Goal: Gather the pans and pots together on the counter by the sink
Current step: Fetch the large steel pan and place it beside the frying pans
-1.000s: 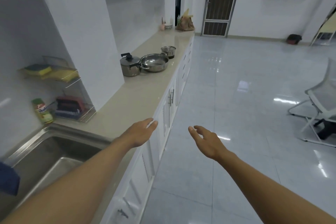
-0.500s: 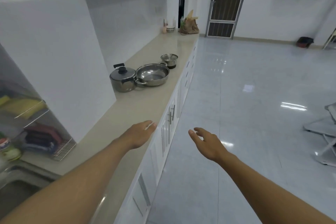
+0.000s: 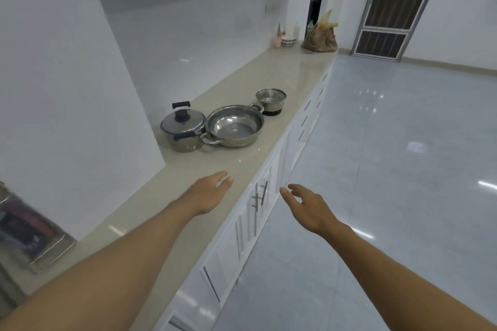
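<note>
Beige stone surface (image 3: 290,72) carries a lidded steel pot (image 3: 183,129), wide steel pan (image 3: 235,126) and small steel saucepan (image 3: 270,101), well ahead. Left hand (image 3: 209,191) and right hand (image 3: 309,207) reach forward, spread and empty; approach step, grasping comes next.

Bare counter (image 3: 242,164) before lidded pot (image 3: 183,129), pan (image 3: 235,126) touching, wall left

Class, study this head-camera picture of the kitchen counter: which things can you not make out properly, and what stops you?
1. Lidded pot: contents hidden by its lid.
2. Small pot: inside lost in glare.
3. Dish rack: blurred, cut off by the left edge; its contents unreadable.
4. Items beside the brown bag: too small to identify.
5. Sink: outside the frame.
</note>
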`<state>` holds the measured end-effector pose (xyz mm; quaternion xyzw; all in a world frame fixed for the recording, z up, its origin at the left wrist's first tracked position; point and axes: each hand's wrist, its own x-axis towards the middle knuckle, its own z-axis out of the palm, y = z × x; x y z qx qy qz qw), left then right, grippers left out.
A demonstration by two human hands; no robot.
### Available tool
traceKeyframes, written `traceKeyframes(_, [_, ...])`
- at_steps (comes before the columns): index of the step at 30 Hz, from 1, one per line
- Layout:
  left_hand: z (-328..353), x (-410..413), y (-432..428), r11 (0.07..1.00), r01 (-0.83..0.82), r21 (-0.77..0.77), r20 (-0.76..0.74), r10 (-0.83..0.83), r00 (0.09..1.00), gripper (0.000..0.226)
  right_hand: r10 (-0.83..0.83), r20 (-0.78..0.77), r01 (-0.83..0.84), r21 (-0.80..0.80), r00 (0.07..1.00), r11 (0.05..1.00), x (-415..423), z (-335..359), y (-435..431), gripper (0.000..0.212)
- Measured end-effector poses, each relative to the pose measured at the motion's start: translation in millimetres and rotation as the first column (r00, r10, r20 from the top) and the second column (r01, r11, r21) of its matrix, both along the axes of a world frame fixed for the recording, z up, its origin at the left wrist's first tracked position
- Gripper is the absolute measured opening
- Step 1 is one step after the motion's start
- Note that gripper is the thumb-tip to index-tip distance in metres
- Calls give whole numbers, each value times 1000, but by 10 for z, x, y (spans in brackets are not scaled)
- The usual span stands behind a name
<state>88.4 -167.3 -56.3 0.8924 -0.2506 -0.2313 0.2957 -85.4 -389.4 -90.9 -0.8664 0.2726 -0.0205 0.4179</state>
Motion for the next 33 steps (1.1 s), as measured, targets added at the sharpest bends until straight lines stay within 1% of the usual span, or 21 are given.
traceKeyframes(5, [-92,416,-351,998,-53,-20,-2,53,999,64,34,-10,-34,10,999,999,462,-52,-457,98])
traceKeyframes(9, [-183,908,-642,996,-90,-26,-4,90,996,61,45,-13,-45,-26,999,999,958,-148,-799,82])
traceKeyframes(11, [-221,1186,-803,995,-97,-38,-13,97,995,59,41,-18,-41,-29,999,999,1198,-173,-953,79])
traceKeyframes(15, [-270,1726,-1119,997,-69,-32,15,69,997,52,28,-60,-29,-23,998,999,1635,-153,-1244,83])
traceKeyframes(20, [-380,2379,-1410,993,-118,3,15,118,993,58,0,-53,-1,-30,999,1000,2221,-123,-1512,92])
traceKeyframes(24, [-594,2674,-1457,988,-153,30,31,152,988,62,31,-64,-34,-38,997,999,2632,-186,-1638,79])
traceKeyframes(26, [-692,2827,-1459,980,-195,38,18,195,981,58,56,-61,-58,-44,997,997,2870,-203,-1715,76])
traceKeyframes(28, [-787,2970,-1469,975,-219,35,4,219,976,51,95,-53,-99,-64,994,993,3137,-232,-1803,73])
traceKeyframes(31, [-878,3126,-1512,963,-266,50,-4,267,964,55,175,-31,-177,-89,984,980,3557,-264,-1937,67])
traceKeyframes(33, [-942,3214,-1557,949,-313,42,-2,313,950,51,230,-1,-229,-97,973,969,3867,-304,-2039,60])
